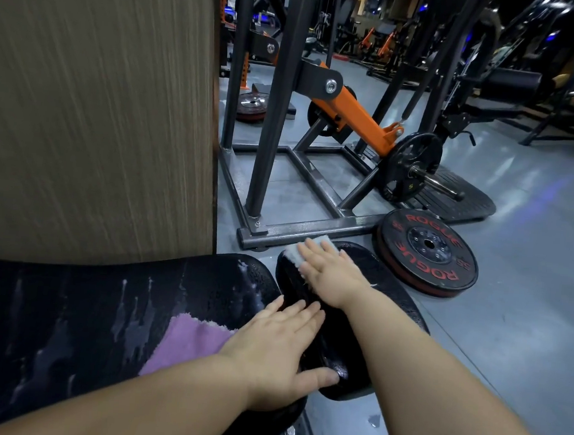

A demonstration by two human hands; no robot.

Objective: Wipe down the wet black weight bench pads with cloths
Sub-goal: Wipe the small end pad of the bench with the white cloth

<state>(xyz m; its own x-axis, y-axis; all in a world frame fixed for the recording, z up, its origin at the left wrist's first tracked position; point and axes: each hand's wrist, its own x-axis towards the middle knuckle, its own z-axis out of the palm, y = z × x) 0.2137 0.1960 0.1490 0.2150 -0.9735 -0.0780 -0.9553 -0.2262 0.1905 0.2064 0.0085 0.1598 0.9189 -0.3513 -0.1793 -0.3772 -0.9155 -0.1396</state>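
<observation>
Both hands lie flat, fingers spread: your right hand (334,277) presses a white cloth (294,255) onto the far seat pad (386,287); your left hand (275,350) rests beside a purple cloth (186,343).

White cloth (295,252) mostly hidden beneath the flat right hand (329,275), only its far edge showing; purple cloth (186,343) covered on its right side by the left hand (279,347) and wrist. The long pad (64,320) is cut off by the left and bottom edges, both forearms by the bottom edge, and the right forearm covers a strip of the small pad (387,276). Far machines (509,80) at top right are too dark and blurred to identify, and the wooden panel (99,99) at left, cut by the top and left edges, conceals whatever stands behind it.
</observation>
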